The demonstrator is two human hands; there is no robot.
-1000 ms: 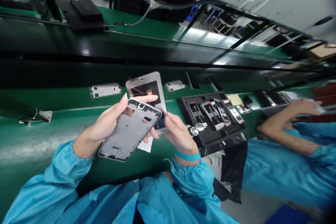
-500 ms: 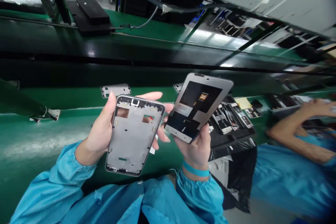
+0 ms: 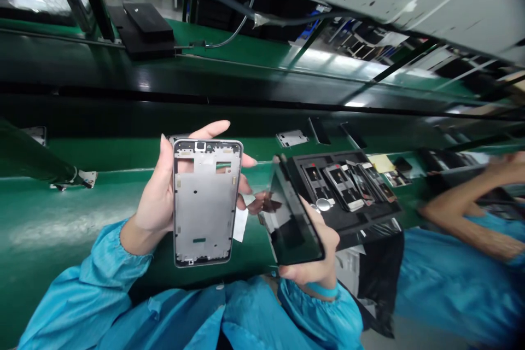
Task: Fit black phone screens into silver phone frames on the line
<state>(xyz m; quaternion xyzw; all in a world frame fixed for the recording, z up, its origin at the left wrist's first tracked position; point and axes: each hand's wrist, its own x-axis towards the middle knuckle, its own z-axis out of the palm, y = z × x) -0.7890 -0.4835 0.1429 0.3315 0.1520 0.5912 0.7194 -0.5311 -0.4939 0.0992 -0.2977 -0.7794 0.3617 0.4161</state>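
My left hand (image 3: 153, 199) is closed round a grey phone frame (image 3: 207, 202), its inner face with cutouts turned toward me, thumb at the left edge and fingers behind. To the right, my right hand (image 3: 320, 246) grips a phone screen (image 3: 292, 219) by its lower right side. The screen's dark glossy front faces left and mirrors the left fingers. A gap separates the two parts. Below the left fingertips shows a piece of white paper (image 3: 240, 225); whether it touches the hand I cannot tell.
A black tray (image 3: 297, 167) with several phone screens sits to the right. Behind it, another phone frame (image 3: 292, 138) and dark phone parts (image 3: 319, 131) lie on the line. A co-worker's arm (image 3: 463, 191) is at far right. A green post (image 3: 36, 156) stands left.
My right hand has turned the phone screen over from its back to its dark front and lowered it slightly. The left hand's phone frame now stands straighter and a little further left.
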